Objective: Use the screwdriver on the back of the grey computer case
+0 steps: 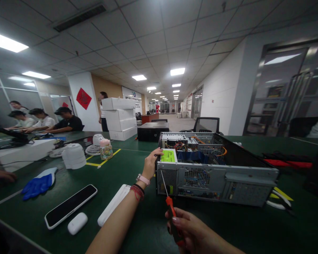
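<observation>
An open computer case [217, 180] lies on its side on the green table, its rear panel facing me. My left hand [151, 163] grips its left rear corner, fingers over the edge beside the power supply [169, 156] with a bright green label. In my right hand [189, 229] is a screwdriver [172, 217] with a red and dark handle, fingers wrapped round it. Its thin shaft slants up to the rear panel's perforated grille at the upper left. The tip seems to touch there, though any screw is too small to make out.
Left of my forearm lie a white long box [113, 204], a black-screened white device [71, 205], a small white case [77, 223] and blue gloves [39, 183]. White fan parts [73, 156] and a jar [106, 150] stand behind. Co-workers sit at far left.
</observation>
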`<state>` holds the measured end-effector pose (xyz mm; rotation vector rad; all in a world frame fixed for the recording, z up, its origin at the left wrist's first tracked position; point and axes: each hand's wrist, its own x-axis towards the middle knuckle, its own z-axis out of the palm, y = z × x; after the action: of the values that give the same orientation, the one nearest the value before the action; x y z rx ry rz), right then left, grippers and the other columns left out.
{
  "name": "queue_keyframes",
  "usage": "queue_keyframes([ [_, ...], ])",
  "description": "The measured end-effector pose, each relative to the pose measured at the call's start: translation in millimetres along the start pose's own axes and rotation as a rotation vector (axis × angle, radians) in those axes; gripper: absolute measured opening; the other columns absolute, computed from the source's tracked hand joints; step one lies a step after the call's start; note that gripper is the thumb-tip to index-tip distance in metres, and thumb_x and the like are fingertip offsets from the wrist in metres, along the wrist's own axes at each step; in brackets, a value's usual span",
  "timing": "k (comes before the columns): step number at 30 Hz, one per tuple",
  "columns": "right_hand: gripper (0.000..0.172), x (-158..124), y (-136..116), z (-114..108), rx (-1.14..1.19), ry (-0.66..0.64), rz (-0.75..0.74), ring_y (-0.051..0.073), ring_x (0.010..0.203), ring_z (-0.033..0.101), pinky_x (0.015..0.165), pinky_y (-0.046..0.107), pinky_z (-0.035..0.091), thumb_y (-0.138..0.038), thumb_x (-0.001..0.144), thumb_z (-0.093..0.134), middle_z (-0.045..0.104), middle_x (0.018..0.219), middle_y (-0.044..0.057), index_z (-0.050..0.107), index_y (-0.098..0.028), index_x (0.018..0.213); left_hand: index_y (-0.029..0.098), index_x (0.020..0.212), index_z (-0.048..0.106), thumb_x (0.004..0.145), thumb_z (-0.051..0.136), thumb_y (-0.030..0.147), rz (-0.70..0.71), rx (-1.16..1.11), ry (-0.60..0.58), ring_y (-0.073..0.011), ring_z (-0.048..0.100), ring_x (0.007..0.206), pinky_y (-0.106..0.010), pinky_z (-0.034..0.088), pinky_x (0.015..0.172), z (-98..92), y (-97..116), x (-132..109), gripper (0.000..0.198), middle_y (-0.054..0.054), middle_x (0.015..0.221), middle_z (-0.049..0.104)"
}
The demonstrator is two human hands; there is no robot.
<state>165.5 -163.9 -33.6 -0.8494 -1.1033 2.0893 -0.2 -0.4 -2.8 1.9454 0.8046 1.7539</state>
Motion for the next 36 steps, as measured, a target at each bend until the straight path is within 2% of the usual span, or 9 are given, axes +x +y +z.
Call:
queue_keyframes([
  [8,0.046,-4,-3,4,-0.08,-0.061,-0.004,0.006,0.051,0.056,0.043,0.016,0.035,-0.047,0.073,0.064,0.063,0.091,0.003,0.05,-0.02,0.109,0.016,0.083,0.064,0.088,0.031,0.027,-0.006,0.008,0.0,-0.02,0.051,0.119,-0.037,0.033,0.105,-0.2,2,0,0.034,-0.009,0.112,0.064],
  [13,0.047,-1,0,0,-0.022,-0.119,0.019,0.009,0.054,0.062,0.044,0.018,0.037,-0.045,0.074,0.063,0.064,0.094,0.003,0.048,-0.021,0.112,0.016,0.083,0.064,0.088,0.032,0.028,-0.001,-0.005,0.002,-0.0207,0.051,0.119,-0.039,0.033,0.105,-0.5,3,0,0.035,-0.009,0.112,0.065],
  [20,0.048,-2,3,1,0.024,-0.071,0.041,0.005,0.049,0.055,0.046,0.019,0.031,-0.044,0.074,0.062,0.063,0.088,0.002,0.047,-0.02,0.112,0.016,0.082,0.064,0.088,0.033,0.028,-0.005,-0.022,0.011,-0.0212,0.051,0.118,-0.038,0.033,0.104,0.5,4,0,0.034,-0.01,0.11,0.065],
  [25,0.054,-5,0,5,-0.007,-0.041,0.025,0.001,0.041,0.041,0.042,0.02,0.021,-0.04,0.06,0.073,0.057,0.073,-0.005,0.049,-0.02,0.103,0.016,0.082,0.064,0.087,0.032,0.026,-0.005,-0.027,0.006,-0.0212,0.051,0.119,-0.039,0.032,0.105,0.4,3,-1,0.034,-0.01,0.112,0.065],
  [28,0.053,-2,1,5,-0.017,-0.048,0.046,0.001,0.038,0.038,0.041,0.02,0.019,-0.038,0.056,0.075,0.055,0.068,-0.006,0.045,-0.021,0.096,0.016,0.083,0.064,0.087,0.032,0.026,-0.01,-0.022,0.007,-0.0205,0.051,0.119,-0.038,0.032,0.106,0.1,3,-1,0.034,-0.009,0.112,0.065],
  [32,0.05,-1,6,5,0.025,-0.055,0.013,0.001,0.039,0.041,0.041,0.019,0.022,-0.034,0.055,0.077,0.055,0.069,-0.006,0.042,-0.02,0.088,0.016,0.083,0.064,0.088,0.032,0.027,-0.011,-0.003,0.002,-0.0195,0.051,0.119,-0.037,0.033,0.105,0.0,5,-1,0.035,-0.009,0.112,0.064],
  [36,0.047,0,11,3,0.097,-0.046,0.052,0.002,0.049,0.051,0.049,0.017,0.033,-0.031,0.059,0.077,0.055,0.073,-0.005,0.041,-0.02,0.088,0.017,0.083,0.064,0.088,0.032,0.027,-0.012,0.002,0.004,-0.0201,0.051,0.119,-0.037,0.033,0.105,0.3,4,-1,0.035,-0.009,0.112,0.065],
])
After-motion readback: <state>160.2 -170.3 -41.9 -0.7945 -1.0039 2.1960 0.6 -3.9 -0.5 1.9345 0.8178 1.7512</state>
